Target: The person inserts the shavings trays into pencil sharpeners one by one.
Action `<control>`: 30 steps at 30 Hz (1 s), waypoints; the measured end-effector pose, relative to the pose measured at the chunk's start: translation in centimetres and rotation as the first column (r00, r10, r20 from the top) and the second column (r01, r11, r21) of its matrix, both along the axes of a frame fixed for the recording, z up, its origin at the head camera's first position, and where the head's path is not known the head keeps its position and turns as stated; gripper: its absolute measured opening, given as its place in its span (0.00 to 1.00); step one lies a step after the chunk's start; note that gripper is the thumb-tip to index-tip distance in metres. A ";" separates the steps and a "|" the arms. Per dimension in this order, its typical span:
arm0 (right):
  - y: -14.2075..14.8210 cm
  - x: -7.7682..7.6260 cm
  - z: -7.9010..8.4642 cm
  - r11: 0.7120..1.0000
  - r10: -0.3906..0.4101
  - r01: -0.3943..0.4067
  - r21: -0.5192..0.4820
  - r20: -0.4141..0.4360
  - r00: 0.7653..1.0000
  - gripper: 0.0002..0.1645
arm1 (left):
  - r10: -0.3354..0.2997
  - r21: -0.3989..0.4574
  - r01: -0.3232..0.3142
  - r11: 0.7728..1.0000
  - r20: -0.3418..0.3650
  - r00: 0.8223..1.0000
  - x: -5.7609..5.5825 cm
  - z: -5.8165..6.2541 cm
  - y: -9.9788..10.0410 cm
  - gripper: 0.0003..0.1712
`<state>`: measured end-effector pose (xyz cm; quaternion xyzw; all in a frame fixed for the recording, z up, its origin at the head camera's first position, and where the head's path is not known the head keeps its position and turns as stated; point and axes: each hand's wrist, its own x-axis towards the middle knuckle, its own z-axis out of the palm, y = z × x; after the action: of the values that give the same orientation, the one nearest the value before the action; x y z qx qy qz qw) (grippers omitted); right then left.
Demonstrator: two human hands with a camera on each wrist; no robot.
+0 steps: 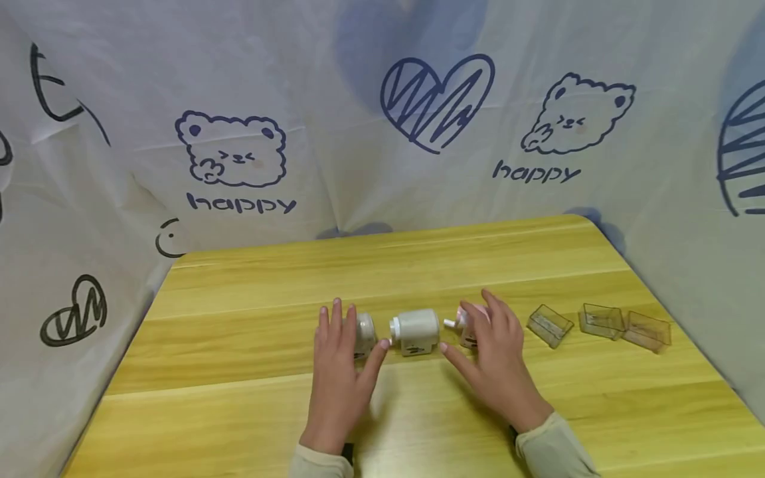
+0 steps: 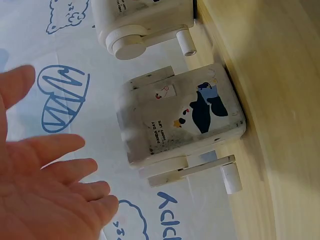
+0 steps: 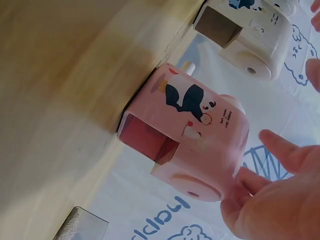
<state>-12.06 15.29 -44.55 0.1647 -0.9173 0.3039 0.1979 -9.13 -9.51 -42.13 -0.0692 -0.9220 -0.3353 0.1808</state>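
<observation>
Three crank pencil sharpeners with panda prints stand in a row on the wooden table. The left one is an off-white sharpener (image 2: 175, 117), partly covered in the head view by my left hand (image 1: 339, 378), whose fingers are spread beside it. In the middle sits a white sharpener (image 1: 417, 326), its crank pointing left and its drawer slot vacant in the right wrist view. My right hand (image 1: 501, 362) is at the pink sharpener (image 3: 200, 132), fingers near its top and thumb held apart; contact is hard to tell. The pink sharpener's drawer slot is vacant too.
Three clear shavings drawers lie to the right of the row: one drawer (image 1: 550, 325) by itself, and a second drawer (image 1: 601, 320) close against a third drawer (image 1: 648, 330). A white printed cloth (image 1: 335, 86) hangs behind the table (image 1: 251, 425).
</observation>
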 end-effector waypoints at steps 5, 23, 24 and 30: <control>0.2 -0.2 0.1 0.999 0.012 -0.015 -0.052 -0.067 0.998 0.32 | 0.011 0.108 0.012 0.994 -0.212 0.977 -0.2 0.1 0.2 0.32; 8.1 -2.6 0.7 0.907 -0.366 0.357 -0.224 0.000 0.931 0.27 | 0.014 0.219 0.065 0.974 -0.341 0.940 -0.5 -0.3 0.5 0.20; 8.7 -2.5 0.8 0.900 -0.382 0.384 -0.205 0.048 0.923 0.28 | 0.017 0.224 0.062 0.973 -0.336 0.942 -0.5 -0.3 0.4 0.20; 11.1 -2.0 1.2 0.903 -0.409 0.429 0.002 0.308 0.859 0.39 | 0.022 0.243 0.061 0.968 -0.325 0.945 -0.4 -0.3 0.3 0.19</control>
<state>-14.02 26.40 -43.31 -0.0936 -0.9396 0.3055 0.1225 -9.50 -9.24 -42.46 -0.1092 -0.8292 -0.4345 0.3342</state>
